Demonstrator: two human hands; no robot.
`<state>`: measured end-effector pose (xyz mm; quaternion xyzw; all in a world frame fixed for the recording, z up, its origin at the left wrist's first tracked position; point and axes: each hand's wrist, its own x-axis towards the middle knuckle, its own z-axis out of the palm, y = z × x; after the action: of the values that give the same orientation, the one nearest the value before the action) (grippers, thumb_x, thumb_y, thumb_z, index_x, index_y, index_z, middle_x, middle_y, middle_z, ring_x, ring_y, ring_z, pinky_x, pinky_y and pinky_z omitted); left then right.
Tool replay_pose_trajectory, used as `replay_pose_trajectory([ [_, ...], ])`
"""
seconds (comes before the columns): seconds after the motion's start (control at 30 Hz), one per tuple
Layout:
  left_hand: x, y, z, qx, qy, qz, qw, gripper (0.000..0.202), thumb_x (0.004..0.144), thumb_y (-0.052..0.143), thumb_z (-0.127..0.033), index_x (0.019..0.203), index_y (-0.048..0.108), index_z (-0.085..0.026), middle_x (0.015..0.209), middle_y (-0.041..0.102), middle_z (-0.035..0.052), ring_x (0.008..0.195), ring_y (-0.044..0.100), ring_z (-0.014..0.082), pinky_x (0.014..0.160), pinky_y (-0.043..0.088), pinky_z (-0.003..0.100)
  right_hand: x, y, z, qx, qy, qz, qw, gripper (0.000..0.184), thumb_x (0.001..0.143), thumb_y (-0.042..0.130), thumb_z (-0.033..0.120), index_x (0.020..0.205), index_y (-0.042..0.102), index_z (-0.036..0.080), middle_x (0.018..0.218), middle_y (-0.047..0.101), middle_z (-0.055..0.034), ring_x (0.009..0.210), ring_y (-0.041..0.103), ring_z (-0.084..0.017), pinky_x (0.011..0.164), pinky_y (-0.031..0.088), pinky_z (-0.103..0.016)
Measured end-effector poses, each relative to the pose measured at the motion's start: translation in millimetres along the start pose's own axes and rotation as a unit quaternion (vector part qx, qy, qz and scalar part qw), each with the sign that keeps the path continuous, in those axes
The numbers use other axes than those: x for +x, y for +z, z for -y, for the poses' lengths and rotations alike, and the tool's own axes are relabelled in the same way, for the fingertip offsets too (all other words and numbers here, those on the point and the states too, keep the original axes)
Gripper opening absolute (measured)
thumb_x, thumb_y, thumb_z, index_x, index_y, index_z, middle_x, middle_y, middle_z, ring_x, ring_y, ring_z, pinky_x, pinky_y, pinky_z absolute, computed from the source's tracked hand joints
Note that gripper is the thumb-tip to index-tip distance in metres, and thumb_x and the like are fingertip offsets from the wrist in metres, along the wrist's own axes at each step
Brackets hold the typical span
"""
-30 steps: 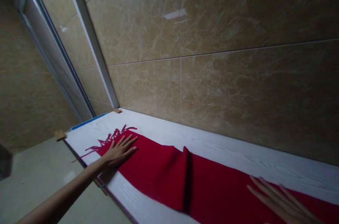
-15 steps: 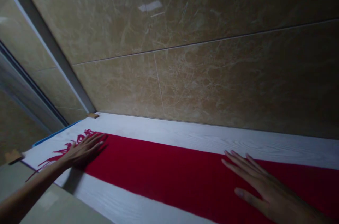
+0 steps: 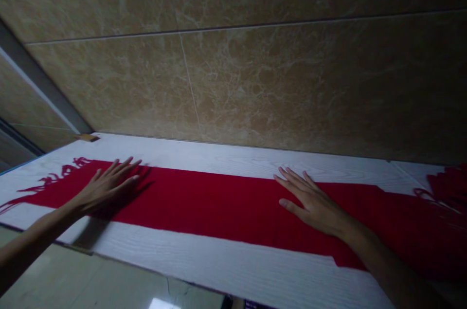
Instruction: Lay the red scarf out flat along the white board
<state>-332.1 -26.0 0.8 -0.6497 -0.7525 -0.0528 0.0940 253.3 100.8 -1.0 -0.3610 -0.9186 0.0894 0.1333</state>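
Observation:
A long red scarf (image 3: 219,204) lies stretched flat along a white wood-grain board. Its fringe (image 3: 54,180) spreads out at the left end. My left hand (image 3: 109,185) is over the scarf near that fringed end, fingers spread, with a shadow beside it. Farther right, my right hand (image 3: 310,202) rests on or just over the scarf, palm down, fingertips near its far edge. Neither hand grips anything. Past my right forearm the scarf continues in darker, uneven layers, with a bunched red heap with strands (image 3: 448,187) at the far right.
The white board (image 3: 204,153) runs along a brown marbled tile wall (image 3: 237,80). A grey metal post (image 3: 44,80) rises at the left, with a small wooden block (image 3: 86,137) by its foot. Shiny floor (image 3: 120,280) shows below the board's near edge.
The view has shifted right, bringing the bunched red heap into sight. My left hand has moved right from the fringe onto the scarf's flat part. My right hand stays spread over the scarf.

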Motion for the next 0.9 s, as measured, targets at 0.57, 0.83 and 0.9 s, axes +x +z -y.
replay_pose_trajectory([
  [0.57,18.8,-28.5,-183.9,-0.079,0.065,0.102,0.99,0.076,0.097,0.021,-0.067,0.16,0.029,-0.025,0.168,0.016,0.0061,0.155,0.007,0.0361,0.12,0.018,0.067,-5.3,-13.0,-12.2,0.074,0.01,-0.052,0.996,0.064,0.102,0.04,0.062,0.155,0.041,0.026,0.164,0.03,-0.008,0.153,0.022,-0.027,0.124,0.014,-0.059],
  [0.83,38.6,-43.8,-343.3,-0.214,0.208,0.091,0.95,0.065,0.1,0.037,-0.06,0.155,0.039,-0.025,0.166,0.03,0.009,0.155,0.019,0.0331,0.122,0.017,0.063,-6.3,-10.8,-25.5,0.111,0.012,-0.106,0.988,0.054,0.103,0.042,0.053,0.149,0.048,0.027,0.16,0.039,-0.0106,0.151,0.03,-0.026,0.122,0.018,-0.059],
  [0.9,45.4,-45.3,-374.1,-0.254,0.251,0.056,0.932,0.054,0.101,0.044,-0.051,0.144,0.054,-0.022,0.153,0.052,0.0126,0.144,0.042,0.0318,0.119,0.029,0.055,-5.7,-11.9,-26.4,0.116,0.005,-0.143,0.983,0.049,0.103,0.043,0.05,0.143,0.054,0.025,0.155,0.048,-0.0121,0.146,0.039,-0.027,0.119,0.024,-0.057],
])
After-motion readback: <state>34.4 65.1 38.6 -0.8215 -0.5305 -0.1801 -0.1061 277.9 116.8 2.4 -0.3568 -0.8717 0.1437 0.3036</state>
